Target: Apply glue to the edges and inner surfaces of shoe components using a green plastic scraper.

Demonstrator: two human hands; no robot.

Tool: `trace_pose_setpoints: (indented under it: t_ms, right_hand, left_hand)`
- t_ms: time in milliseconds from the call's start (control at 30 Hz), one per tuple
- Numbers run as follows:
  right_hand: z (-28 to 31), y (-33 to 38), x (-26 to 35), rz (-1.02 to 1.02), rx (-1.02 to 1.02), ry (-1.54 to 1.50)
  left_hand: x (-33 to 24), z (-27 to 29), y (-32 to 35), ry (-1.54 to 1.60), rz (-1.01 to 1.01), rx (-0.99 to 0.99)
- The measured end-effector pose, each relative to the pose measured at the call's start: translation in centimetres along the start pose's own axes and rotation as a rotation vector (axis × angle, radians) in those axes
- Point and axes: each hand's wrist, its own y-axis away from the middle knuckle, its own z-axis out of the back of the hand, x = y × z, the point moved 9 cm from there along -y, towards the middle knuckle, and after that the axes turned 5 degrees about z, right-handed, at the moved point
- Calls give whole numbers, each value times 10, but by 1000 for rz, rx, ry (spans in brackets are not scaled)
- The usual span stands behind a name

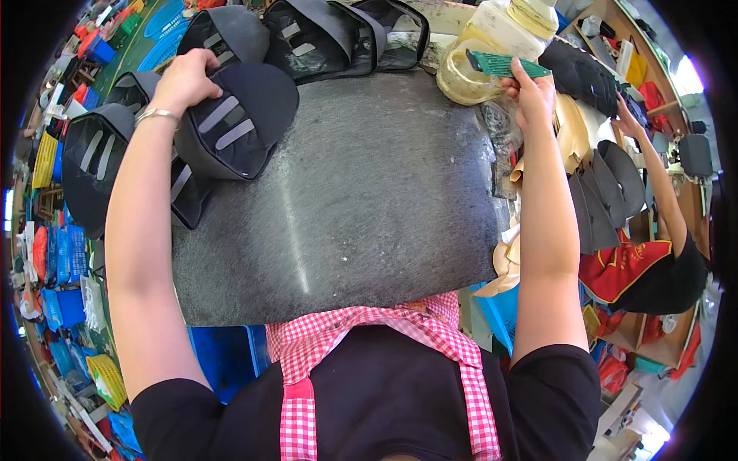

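Observation:
My left hand [184,83] is closed on the edge of a black moulded shell [265,96] with grey strips inside, at the left end of the dark worktop [369,184]. The thumb lies on its inner face. At the far right, my right hand [532,94] grips a flat green-handled brush [496,64] between thumb and fingers. The brush's far end lies over the mouth of a glue-crusted, yellowish jar [469,81], and its bristles do not show clearly. More black shells [315,42] line the back edge and stand at the left [96,157].
A white plastic container [507,31] stands behind the jar. Brown paper [573,131] and dark curved pieces [607,184] lie to the right, where a co-worker's arm [657,161] reaches in. Blue bins [223,357] are below the worktop; crates [65,253] fill the left side.

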Motion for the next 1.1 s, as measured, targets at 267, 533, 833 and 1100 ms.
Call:
trace_pose_setpoints:
  t_ms: [267,533,833,1100]
  right_hand:
    - [11,2,-21,-68,-13,-269]
    - [1,12,-19,16,73,-118]
    - [16,50,-10,-166,178,-673]
    - [-23,116,18,-89,282,-429]
  left_hand:
    - [-127,19,131,350,-590,71]
    - [-123,-3,133,455,-451,460]
    - [-136,1,96,1236,-47,675]
    - [-183,-59,53,1069,-39,550]
